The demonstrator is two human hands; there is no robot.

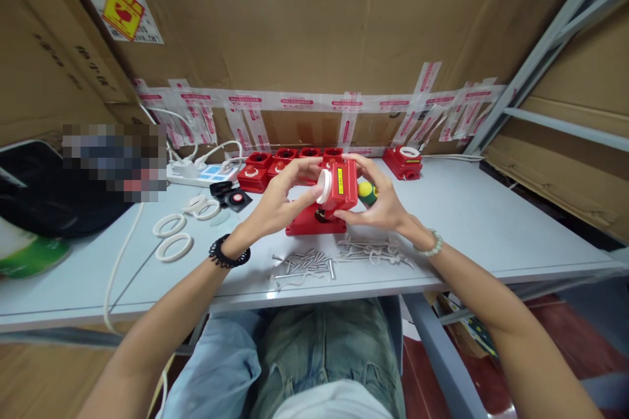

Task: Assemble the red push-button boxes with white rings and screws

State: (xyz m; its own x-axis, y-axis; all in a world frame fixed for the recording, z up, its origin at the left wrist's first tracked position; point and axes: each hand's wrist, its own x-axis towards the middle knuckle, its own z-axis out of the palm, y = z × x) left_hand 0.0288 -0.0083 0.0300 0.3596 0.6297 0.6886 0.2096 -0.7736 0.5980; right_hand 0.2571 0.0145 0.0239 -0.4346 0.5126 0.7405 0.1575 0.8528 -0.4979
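Observation:
Both hands hold a red housing point(348, 183) with a white ring point(324, 186) and a yellow label, tilted above the table. My left hand point(289, 200) has its fingers closed around the ring side. My right hand point(382, 206) grips the opposite side. A yellow-and-green handle point(367, 192), like a screwdriver's, shows by my right palm; whether the hand holds it is unclear. Just under the housing lies a red base piece point(314, 226), partly hidden. Nearer me are loose screws point(307, 263) and a heap of long screws with white cords point(376, 251).
Several red housings point(253, 177) stand in rows at the back, with another red housing point(405, 162) to the right. White rings point(174, 247), black parts point(230, 196) and a power strip point(201, 173) lie left. A cardboard wall point(314, 33) rises behind the table.

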